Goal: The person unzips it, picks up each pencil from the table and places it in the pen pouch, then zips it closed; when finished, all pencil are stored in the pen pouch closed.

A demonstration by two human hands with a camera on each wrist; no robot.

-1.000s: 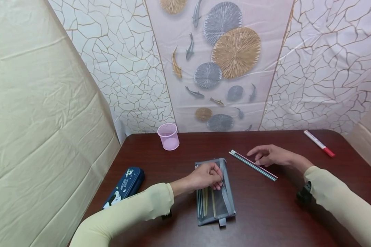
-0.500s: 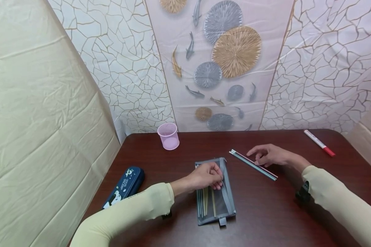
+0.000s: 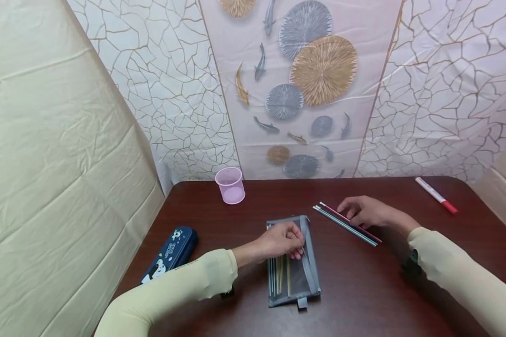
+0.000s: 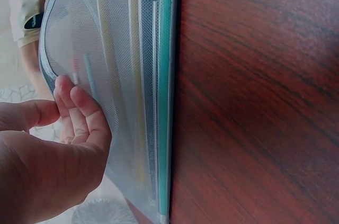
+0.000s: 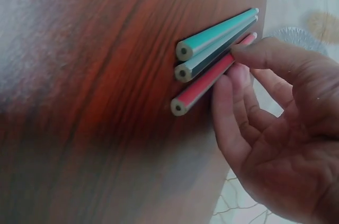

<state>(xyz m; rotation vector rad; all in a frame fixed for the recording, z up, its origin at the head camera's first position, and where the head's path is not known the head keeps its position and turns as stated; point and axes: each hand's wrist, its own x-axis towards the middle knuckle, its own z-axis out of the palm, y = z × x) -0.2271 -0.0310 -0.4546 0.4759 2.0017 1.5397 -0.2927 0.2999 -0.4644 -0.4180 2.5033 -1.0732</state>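
My right hand (image 3: 366, 212) pinches a red pencil (image 5: 200, 88) between thumb and fingers. Beside it on the table lie a teal pencil (image 5: 214, 33) and a dark-and-pale striped pencil (image 5: 216, 54), close together and roughly parallel to it. My left hand (image 3: 279, 239) grips the zip edge of a grey mesh pencil pouch (image 3: 298, 276), lifting that side. Through the mesh show several pencils, among them a green one (image 4: 165, 91) and a yellowish one (image 4: 136, 75) in the left wrist view. The left fingertips partly cover the pouch's edge.
On the left lies a dark blue pencil case (image 3: 170, 252) with cartoon prints, partly behind the left sleeve. A pink cup (image 3: 230, 187) stands near the back edge of the brown table (image 3: 362, 290). At the back right rests a white marker with a red cap (image 3: 436, 195).
My right fingers have closed on the red pencil, which has come slightly away from the other two. The left hand stays on the pouch, nearly unmoved.
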